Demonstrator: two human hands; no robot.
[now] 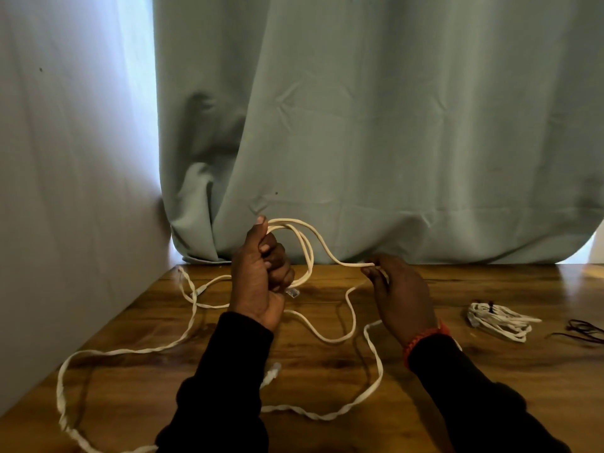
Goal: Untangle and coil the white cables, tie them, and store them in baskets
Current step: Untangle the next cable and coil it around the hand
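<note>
White cable (309, 253) partly coiled, loops raised above wooden surface (327, 371); slack trails across surface toward near left edge; left hand (261, 273) fisted round coil; right hand (397, 286) pinches strand running from coil; tied white bundle (500, 322) lies well right; green curtain (376, 125) behind.

Single head view, forward-down, close over wooden table (457, 371).

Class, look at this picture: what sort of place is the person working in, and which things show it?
Probably a room at home: a wooden table pushed against a pale green curtain, with daylight beside it. No baskets are in view.
</note>
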